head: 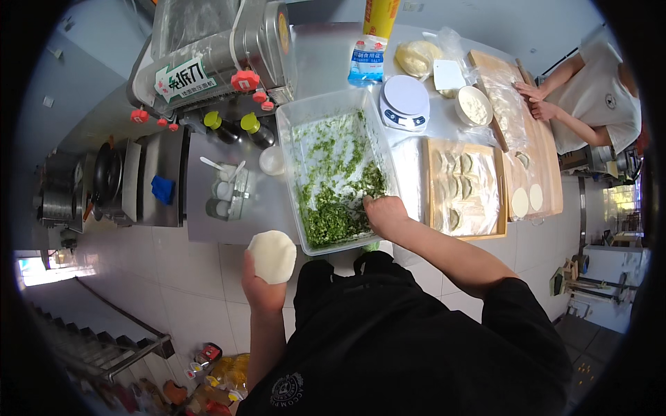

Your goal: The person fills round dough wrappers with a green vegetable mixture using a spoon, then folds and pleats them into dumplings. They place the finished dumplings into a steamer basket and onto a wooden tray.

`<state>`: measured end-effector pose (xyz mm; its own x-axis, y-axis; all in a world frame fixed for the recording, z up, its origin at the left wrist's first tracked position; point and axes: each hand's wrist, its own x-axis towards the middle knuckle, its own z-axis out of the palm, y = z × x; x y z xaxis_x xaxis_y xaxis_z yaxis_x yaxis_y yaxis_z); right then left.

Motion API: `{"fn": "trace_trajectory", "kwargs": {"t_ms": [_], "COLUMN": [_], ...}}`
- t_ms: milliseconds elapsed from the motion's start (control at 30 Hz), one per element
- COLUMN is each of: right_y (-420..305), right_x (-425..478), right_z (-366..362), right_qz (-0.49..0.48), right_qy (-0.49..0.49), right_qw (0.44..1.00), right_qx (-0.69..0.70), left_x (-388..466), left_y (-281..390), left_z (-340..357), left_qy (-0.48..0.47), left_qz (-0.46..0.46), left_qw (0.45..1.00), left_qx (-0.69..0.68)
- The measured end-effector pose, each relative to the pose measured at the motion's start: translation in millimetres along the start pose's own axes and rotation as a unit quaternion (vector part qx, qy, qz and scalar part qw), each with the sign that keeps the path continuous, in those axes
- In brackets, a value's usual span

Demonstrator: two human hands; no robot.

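Observation:
My left hand [265, 294] holds a round, pale dough wrapper [272, 257] in front of the steel table's near edge. My right hand [386, 216] is closed over the near right part of a translucent plastic tub [346, 103]. What looks like a thin utensil [356, 210] comes from its fingers, its lower end hidden in the filling. Chopped green filling [328, 221] is heaped at the tub's near end, with scraps spread thinly farther back. Right of the tub, a wooden tray [464, 237] lined with plastic film holds several folded dumplings [453, 187].
A dough-pressing machine [208, 67] stands back left, near bottles [255, 130] and a seasoning caddy [227, 192]. Behind lie a kitchen scale [405, 99], salt bag [367, 60] and bowl [473, 106]. Right, a co-worker's hands [538, 99] rest at a wooden board [543, 156] with wrappers [519, 203].

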<state>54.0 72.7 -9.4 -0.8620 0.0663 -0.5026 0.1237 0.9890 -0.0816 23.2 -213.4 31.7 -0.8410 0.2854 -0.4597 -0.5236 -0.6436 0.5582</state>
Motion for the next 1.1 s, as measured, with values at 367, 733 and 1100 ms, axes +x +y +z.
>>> {"fn": "trace_trajectory", "kwargs": {"t_ms": [367, 733, 1100], "right_y": [34, -24, -35], "right_x": [6, -76, -37], "right_z": [-34, -17, -6], "right_qz": [-0.001, 0.043, 0.156], "right_qy": [0.265, 0.082, 0.102], "right_qw": [0.959, 0.996, 0.958], "right_qx": [-0.103, 0.015, 0.216], "left_x": [73, 90, 93], "left_y": [-23, -21, -23], "left_z": [-20, -31, -32], "left_qy": [-0.087, -0.11, -0.107], "left_qz": [-0.147, -0.185, -0.197], "left_qw": [0.985, 0.976, 0.974], "left_qx": [-0.014, -0.039, -0.034]}}
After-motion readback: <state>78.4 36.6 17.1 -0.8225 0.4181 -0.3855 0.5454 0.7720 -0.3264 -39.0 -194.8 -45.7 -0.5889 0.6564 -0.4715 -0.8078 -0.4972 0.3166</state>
